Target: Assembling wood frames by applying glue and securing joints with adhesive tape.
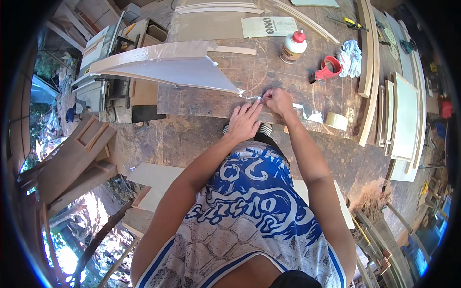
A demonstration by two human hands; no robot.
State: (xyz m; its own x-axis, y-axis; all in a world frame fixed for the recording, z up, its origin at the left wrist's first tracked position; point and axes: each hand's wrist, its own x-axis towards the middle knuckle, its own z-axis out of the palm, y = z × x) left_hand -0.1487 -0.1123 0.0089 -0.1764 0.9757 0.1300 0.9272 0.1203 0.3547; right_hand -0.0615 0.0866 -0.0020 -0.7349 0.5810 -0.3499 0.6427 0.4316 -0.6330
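My left hand (244, 120) lies at the near edge of the wooden worktable (211, 103), fingers stretched out and tips beside a thin, crumpled whitish strip (251, 98). Just right of it, my right hand (277, 102) is closed in a pinch at the strip's end; what sits between its fingers is too small to make out. Left of both hands, a white panel with a pale wooden edge (163, 69) rests on the table, its pointed corner close to the strip. Scraps of white material (314, 116) and a roll of cream tape (336, 121) lie right of my right hand.
Farther back stand a white bottle with a red cap (293, 49), a red ring-shaped tool (329, 68) and a crumpled white cloth (350, 58). A yellow-black screwdriver (353, 23) lies near long wooden boards (367, 62) along the right. Panels (405, 115) lean beyond them.
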